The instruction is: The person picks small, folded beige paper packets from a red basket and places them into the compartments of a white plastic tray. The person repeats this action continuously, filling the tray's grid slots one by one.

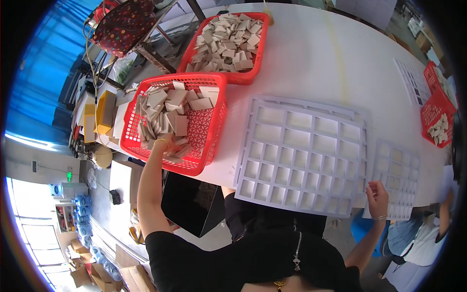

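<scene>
Although a lit green sign (69, 175) shows at far left, its marks are too small to read; the blue-tinted bottles (83, 221) below it give no legible label either. Next across, your left hand (165, 141) is down among pale flat tiles (182, 125) at the near side of the front red basket (194, 129); fingertips hidden, so cannot tell whether they pinch a piece. Tiles heap toward the basket's left and middle, with bare lattice floor on the right. Judgement: take loose pieces off the top, gripping opposite edges; pieces overlap, so slide them apart on the bare lattice before lifting, as digging would likely knock corners. Behind stands a fuller red basket (261, 48) on the table (301, 53); no readable print on either basket or on the tiles. Before you lies a white gridded tray (292, 208), larger cells in the far rows, smaller in the near ones, no writing seen. Its near edge appears to overhang the table, so avoid leaning on it. Your right hand (377, 199) is just by the tray's right side, fingers loosely curled, nothing visible in them; it could steady that edge. At far right, a co-worker (422, 253); no lettering legible there.
</scene>
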### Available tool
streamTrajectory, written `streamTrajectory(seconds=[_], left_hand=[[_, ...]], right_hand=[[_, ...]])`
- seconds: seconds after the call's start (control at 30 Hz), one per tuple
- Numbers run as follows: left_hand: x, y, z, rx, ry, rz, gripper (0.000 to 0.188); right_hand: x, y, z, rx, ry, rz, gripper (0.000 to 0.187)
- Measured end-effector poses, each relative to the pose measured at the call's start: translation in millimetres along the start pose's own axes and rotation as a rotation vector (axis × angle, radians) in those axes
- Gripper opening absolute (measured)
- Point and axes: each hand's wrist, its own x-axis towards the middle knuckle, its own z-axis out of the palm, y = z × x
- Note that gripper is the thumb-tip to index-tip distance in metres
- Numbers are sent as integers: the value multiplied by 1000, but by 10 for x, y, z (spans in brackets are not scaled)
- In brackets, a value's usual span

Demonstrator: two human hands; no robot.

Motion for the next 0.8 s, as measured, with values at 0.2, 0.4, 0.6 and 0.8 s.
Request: streamTrajectory(seconds=[0.2,0.4,0.6,0.8], left_hand=[[-227,-188,-38,-99,226,40,49],[-941,833,-278,-742,502,582,38],[-1573,2546,78,-685,51,1204,46],[-1549,3149,445,-741,-9,1228,45]], right_hand=[[222,-293,220,38,-46,-110,14],[426,-828,725,202,-274,-245,22],[465,-1542,1466,910,-668,-216,77],[460,-1358,1574,952,-491,-294,73]])
